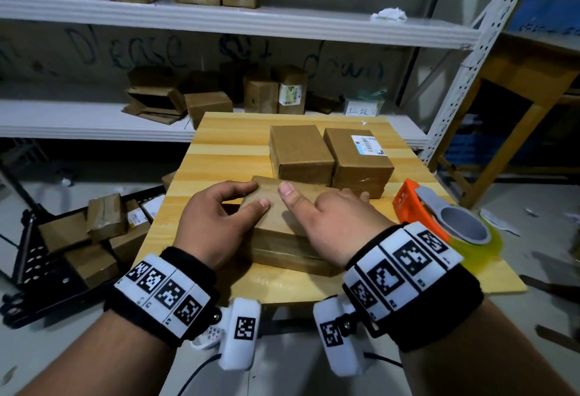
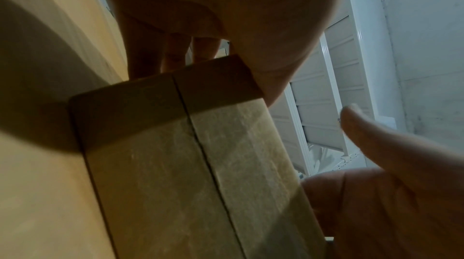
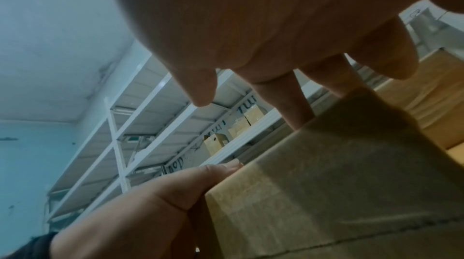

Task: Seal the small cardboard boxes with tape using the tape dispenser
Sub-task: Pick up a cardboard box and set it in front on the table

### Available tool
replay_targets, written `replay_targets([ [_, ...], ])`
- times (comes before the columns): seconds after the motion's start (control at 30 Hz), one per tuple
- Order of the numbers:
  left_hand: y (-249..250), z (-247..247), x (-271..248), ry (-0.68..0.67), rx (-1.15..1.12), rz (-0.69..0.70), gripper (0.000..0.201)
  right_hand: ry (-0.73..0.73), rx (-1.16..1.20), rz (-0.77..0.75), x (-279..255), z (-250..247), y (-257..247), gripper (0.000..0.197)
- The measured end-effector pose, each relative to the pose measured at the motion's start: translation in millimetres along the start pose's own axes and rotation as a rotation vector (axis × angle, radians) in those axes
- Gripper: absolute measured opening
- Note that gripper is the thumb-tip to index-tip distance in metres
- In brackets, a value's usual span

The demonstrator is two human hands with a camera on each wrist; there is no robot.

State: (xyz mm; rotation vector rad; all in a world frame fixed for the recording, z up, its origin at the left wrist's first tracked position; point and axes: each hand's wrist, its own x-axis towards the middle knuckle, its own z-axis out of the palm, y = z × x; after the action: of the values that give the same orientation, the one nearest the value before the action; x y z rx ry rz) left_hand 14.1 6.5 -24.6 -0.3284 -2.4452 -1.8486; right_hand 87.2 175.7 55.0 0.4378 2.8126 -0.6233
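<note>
I see a big white shelf rack (image 1: 219, 24) behind everything, with brown boxes on its shelves. In front of it stands a small wooden table (image 1: 226, 151). At the table's far right corner sit two shut boxes side by side: a plain box (image 1: 299, 152) and a box with a label (image 1: 357, 157). They are just behind my working box. Down on the floor to the left lies a pile of more boxes (image 1: 94, 232) on a black cart.

The box I am working on (image 1: 282, 232) lies in the middle of the table, near the front edge. The left wrist view shows shiny tape along its seam.

The orange tape dispenser (image 1: 439, 220) lies at the table's right edge, untouched.

My left hand (image 1: 213, 223) curls round the box's left side, thumb on top. My right hand (image 1: 339, 223) lies on the top, fingers curled over the far right edge, thumb sticking out flat.
</note>
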Motion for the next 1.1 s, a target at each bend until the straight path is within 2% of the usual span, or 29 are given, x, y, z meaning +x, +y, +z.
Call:
replay_targets([
  [0.17, 2.5, 0.5, -2.7, 0.010, 0.000, -0.037, 0.034, -0.080, 0.160, 0.076, 7.8, -15.2, -8.7, 0.067],
  [0.33, 4.2, 1.1, -2.4, -0.004, -0.001, -0.045, 0.034, -0.046, 0.427, 0.084, 22.4, -17.9, 9.0, 0.053],
  [0.5, 5.2, -1.1, -1.8, -0.011, 0.082, -0.030, 0.039, -0.033, 0.327, 0.146, 24.3, -15.1, 12.4, 0.032],
  [0.63, 6.4, -2.5, -2.5, -0.022, 0.132, -0.022, 0.043, 0.001, 0.212, 0.178, 19.2, -11.2, 6.9, 0.028],
  [0.7, 7.0, -2.3, -2.9, -0.024, 0.156, -0.017, 0.043, 0.071, 0.219, 0.199, 22.2, -4.4, 8.6, 0.018],
  [0.77, 7.6, -1.9, -2.9, -0.019, 0.170, -0.014, 0.043, 0.150, 0.253, 0.191, 24.2, -0.2, 10.9, 0.027],
  [0.83, 8.0, -1.3, -3.0, -0.016, 0.179, -0.014, 0.043, 0.162, 0.227, 0.210, 27.9, 3.7, 12.9, 0.034],
  [0.9, 8.0, -1.1, -3.2, -0.016, 0.187, -0.011, 0.043, 0.149, 0.202, 0.226, 30.5, 5.0, 8.4, 0.030],
  [0.93, 8.3, -0.9, -3.5, -0.015, 0.190, -0.010, 0.043, 0.154, 0.140, 0.244, 29.8, 4.4, 4.7, 0.026],
  [1.0, 9.1, -0.8, -4.2, -0.015, 0.195, -0.003, 0.044, 0.135, -0.037, 0.294, 27.8, 1.1, -0.7, 0.035],
  [1.1, 12.0, -1.1, -4.9, -0.022, 0.221, -0.002, 0.044, 0.132, -0.215, 0.273, 23.3, -4.6, -5.9, 0.041],
])
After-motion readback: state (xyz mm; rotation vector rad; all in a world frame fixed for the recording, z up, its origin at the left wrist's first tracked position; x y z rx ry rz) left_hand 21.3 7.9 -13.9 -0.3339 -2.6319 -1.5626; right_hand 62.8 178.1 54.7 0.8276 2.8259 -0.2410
